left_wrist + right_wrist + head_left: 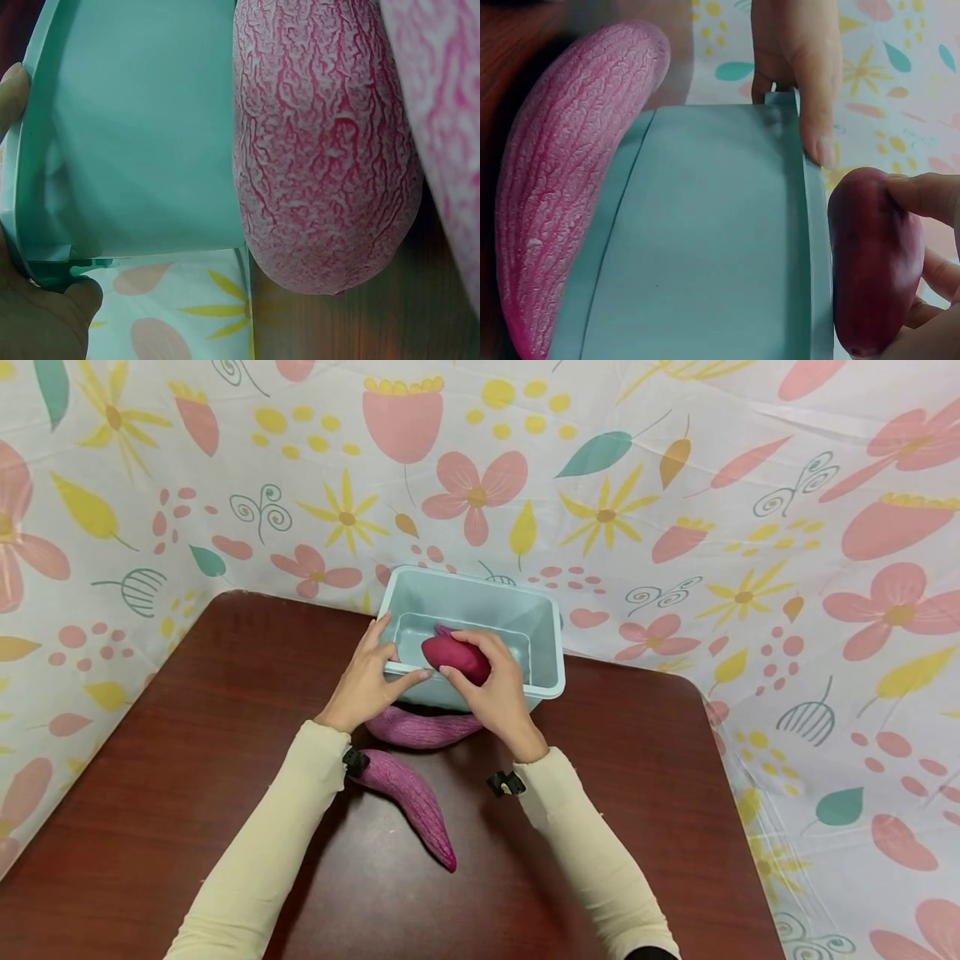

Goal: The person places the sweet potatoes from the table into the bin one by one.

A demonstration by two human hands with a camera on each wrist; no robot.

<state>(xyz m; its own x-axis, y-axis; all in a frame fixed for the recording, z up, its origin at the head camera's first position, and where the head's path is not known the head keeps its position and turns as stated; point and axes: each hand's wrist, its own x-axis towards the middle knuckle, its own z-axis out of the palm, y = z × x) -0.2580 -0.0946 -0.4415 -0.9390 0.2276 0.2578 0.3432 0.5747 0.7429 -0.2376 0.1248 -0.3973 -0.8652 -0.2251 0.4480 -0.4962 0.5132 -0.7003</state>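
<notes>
My right hand (501, 695) grips a smooth dark red, mango-like fruit (448, 655) over the front rim of a pale blue-green plastic box (480, 583). In the right wrist view, the fruit (874, 262) is pinched between thumb and fingers just beyond the box's rim. My left hand (365, 675) holds the box's front left corner, thumb along the front rim. Against the box's front lies a long, curved, wrinkled purple-pink vegetable (420, 730), partly covered by the right hand. A second such vegetable (411, 799) rests nearer me, its end hidden by the left wrist.
Behind the fruit a small purple piece (444, 631) shows inside the box. All of this stands on a dark brown wooden table (637, 760). A flower-patterned cloth (585, 485) hangs behind the table and along both sides.
</notes>
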